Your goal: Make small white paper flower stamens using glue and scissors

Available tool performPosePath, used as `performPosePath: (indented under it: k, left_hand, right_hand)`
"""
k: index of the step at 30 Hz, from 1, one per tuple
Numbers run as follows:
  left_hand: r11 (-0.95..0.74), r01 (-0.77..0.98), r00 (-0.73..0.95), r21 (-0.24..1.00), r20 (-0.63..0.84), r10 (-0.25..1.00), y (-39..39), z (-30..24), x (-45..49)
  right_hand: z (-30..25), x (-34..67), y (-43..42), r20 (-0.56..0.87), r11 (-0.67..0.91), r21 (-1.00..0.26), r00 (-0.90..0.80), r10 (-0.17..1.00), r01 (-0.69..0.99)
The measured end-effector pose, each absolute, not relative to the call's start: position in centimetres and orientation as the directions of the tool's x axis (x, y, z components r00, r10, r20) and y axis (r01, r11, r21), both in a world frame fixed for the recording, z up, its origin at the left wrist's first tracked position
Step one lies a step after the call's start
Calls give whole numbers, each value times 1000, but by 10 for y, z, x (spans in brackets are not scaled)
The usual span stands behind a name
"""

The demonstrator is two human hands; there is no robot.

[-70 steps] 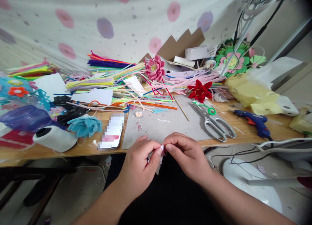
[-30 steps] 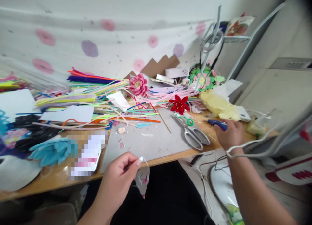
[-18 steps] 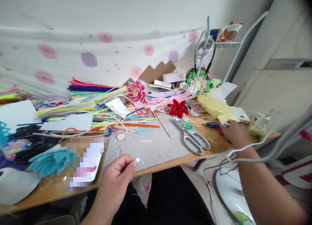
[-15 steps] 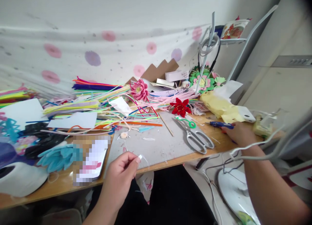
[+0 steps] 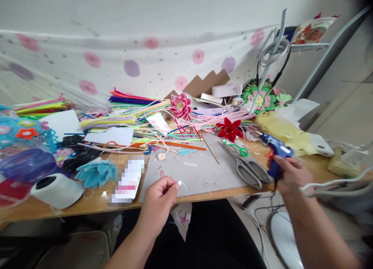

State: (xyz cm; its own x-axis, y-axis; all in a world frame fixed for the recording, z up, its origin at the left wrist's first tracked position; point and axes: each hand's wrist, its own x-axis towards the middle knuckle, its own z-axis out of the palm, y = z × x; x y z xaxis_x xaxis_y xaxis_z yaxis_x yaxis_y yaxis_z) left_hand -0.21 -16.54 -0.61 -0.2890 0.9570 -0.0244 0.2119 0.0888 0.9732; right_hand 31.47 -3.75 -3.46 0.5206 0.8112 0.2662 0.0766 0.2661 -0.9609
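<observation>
Blue glue gun (image 5: 278,145) has risen, its handle (image 5: 274,170) inside the right hand (image 5: 293,176).

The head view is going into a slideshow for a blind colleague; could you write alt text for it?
A person's right hand holds a blue glue gun and the left hand pinches a small white piece at a cluttered wooden table. On it lie silver scissors, a red flower and bundles of colourful craft stems.
</observation>
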Motion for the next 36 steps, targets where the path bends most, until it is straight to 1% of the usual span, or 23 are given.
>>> performPosePath:
  k: [3, 5, 6, 8, 9, 10, 11, 12, 14, 15, 17, 18, 20, 23, 27, 32, 36]
  left_hand:
    - [84, 224, -302, 971, -13, 953, -165, -8, -4]
    - [81, 247, -313, 966, 1, 950, -166, -9, -6]
    - [79, 260, -321, 962, 9, 947, -167, -9, -7]
    - [82, 278, -338, 957, 18, 941, -167, -9, -8]
    - [86, 283, -344, 955, 17, 939, -168, -8, -9]
    - [91, 287, -345, 954, 14, 938, -168, -8, -9]
    - [95, 293, -347, 951, 13, 938, -169, -7, -9]
    - [96, 303, -350, 948, 17, 937, -170, -6, -9]
    - [92, 331, -355, 939, 34, 934, -171, -4, -9]
    - [87, 345, -359, 934, 46, 932, -173, -3, -9]
    - [76, 368, -367, 927, 70, 928, -175, 0, -9]
    - [67, 381, -365, 922, 83, 927, -176, 1, -9]
    - [42, 414, -350, 909, 117, 929, -179, 4, -9]
    - [7, 467, -329, 884, 166, 930, -181, 7, -9]
    - [-24, 506, -325, 862, 216, 920, -184, 8, -10]
    - [-40, 528, -315, 848, 240, 918, -187, 10, -9]
    - [-62, 546, -302, 836, 265, 916, -188, 13, -7]
  right_hand:
    - [-36, 259, -63, 68, 113, -986, 323, 944, -123]
    - [-35, 227, -84, -31, 10, -974, 175, 984, -227]
    - [-34, 214, -93, -113, -89, -927, 45, 993, -363]
    - [-34, 196, -109, -163, -227, -832, -166, 972, -507]
    - [-35, 192, -115, -161, -273, -804, -248, 955, -529]
    - [-36, 189, -121, -144, -282, -812, -294, 945, -511]
    - [-38, 188, -126, -120, -263, -847, -315, 941, -462]
    - [-39, 188, -130, -78, -208, -895, -321, 944, -395]
    - [-39, 189, -138, 74, 1, -976, -324, 943, -219]
    - [-38, 189, -142, 169, 133, -983, -341, 925, -124]
    - [-31, 188, -149, 340, 380, -925, -402, 850, 22]
    - [-27, 187, -151, 403, 473, -879, -424, 811, 70]
    - [-18, 183, -155, 484, 585, -801, -437, 758, 128]
    - [-11, 179, -156, 536, 658, -740, -468, 703, 141]
    - [-14, 180, -156, 545, 690, -718, -546, 636, 88]
    - [-18, 183, -156, 507, 679, -724, -575, 642, 120]
    - [-18, 182, -155, 515, 683, -720, -562, 648, 127]
